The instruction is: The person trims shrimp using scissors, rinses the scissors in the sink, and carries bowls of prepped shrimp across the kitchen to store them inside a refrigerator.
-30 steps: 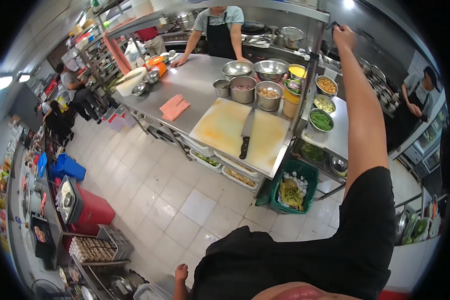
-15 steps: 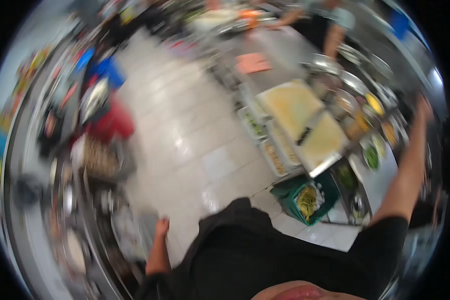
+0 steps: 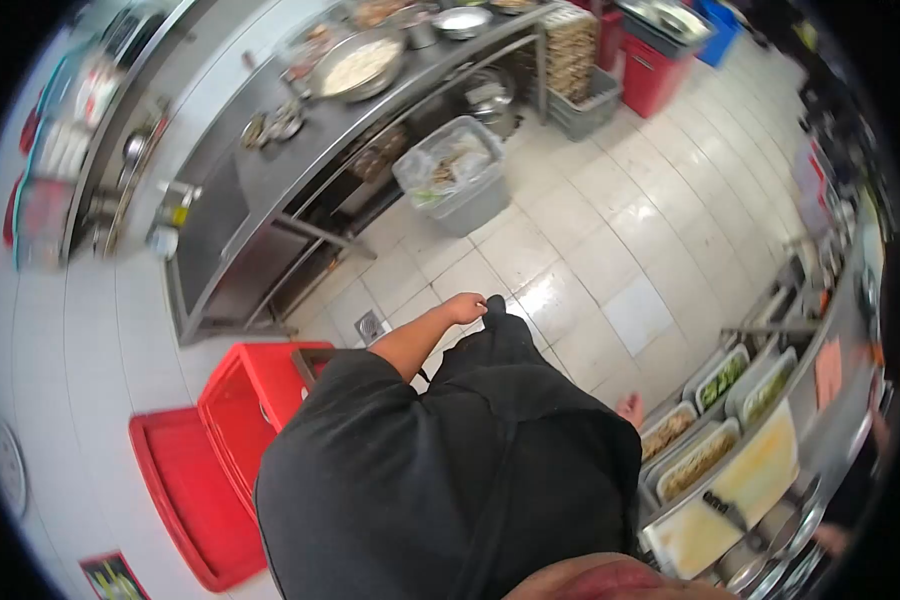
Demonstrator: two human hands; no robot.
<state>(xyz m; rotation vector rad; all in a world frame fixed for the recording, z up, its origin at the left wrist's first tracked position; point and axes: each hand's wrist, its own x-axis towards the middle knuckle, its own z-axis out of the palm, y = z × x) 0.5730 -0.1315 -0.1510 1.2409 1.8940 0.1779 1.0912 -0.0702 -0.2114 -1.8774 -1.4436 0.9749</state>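
Note:
My left hand (image 3: 464, 308) hangs in front of my dark clothing with its fingers curled closed, and I see nothing in it. It is above the tiled floor (image 3: 530, 275), apart from the grey bin (image 3: 458, 205) beyond it. Only part of my right hand (image 3: 631, 408) shows past my body, small and with its fingers unclear. Nearest to it are white trays of food, among them one with brown pieces (image 3: 669, 432) and one with green vegetables (image 3: 722, 380).
A steel counter (image 3: 280, 165) with a wide pan (image 3: 358, 65) runs along the left. An open red container (image 3: 240, 420) stands close to my left side. To the right is a worktop with a cutting board (image 3: 750, 480) and a knife (image 3: 722, 508). A person's hand (image 3: 830, 540) is beyond it.
My view has turned left, bringing the steel counter and red container into sight. My right arm, stretched out over the right-hand worktop before, is now down by my body. My left hand remains closed.

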